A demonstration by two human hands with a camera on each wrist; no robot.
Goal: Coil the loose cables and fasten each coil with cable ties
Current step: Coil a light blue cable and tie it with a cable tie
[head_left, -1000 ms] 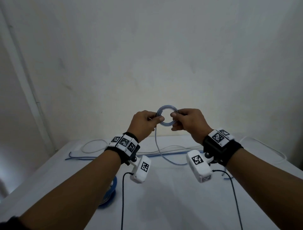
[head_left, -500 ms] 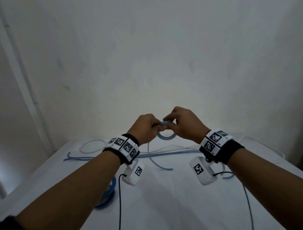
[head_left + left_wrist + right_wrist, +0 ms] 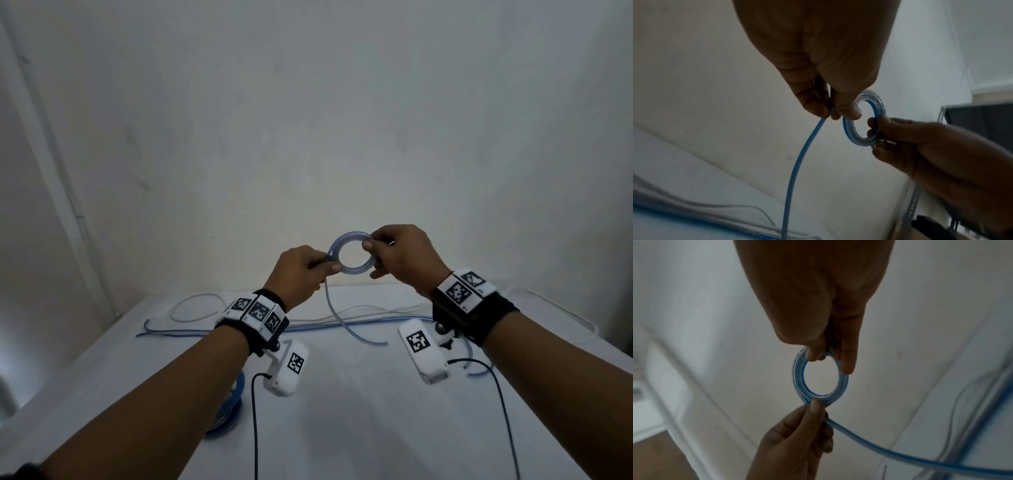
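Above the table I hold up a small coil of translucent blue cable (image 3: 354, 270), its opening facing me. My left hand (image 3: 327, 266) pinches the coil's left side, where the loose tail (image 3: 334, 318) drops to the table. My right hand (image 3: 370, 247) pinches the right side between thumb and fingers. The left wrist view shows the coil (image 3: 878, 105) between my left fingertips (image 3: 851, 113) and right hand (image 3: 920, 146), the tail (image 3: 795, 170) hanging down. The right wrist view shows the coil (image 3: 797, 378) pinched at top by my right fingers (image 3: 847, 360) and at bottom by my left hand (image 3: 809, 426).
More loose cables lie along the far side of the white table (image 3: 359, 428): a white loop (image 3: 195, 308) and a long blue run (image 3: 205, 331). A blue roll (image 3: 236, 401) sits under my left forearm. Black camera leads (image 3: 254, 428) trail from both wrists.
Half a second ago the hands were close together and lower, the coil tilted below the fingers. Now both hands are higher and slightly apart, and the coil faces me.
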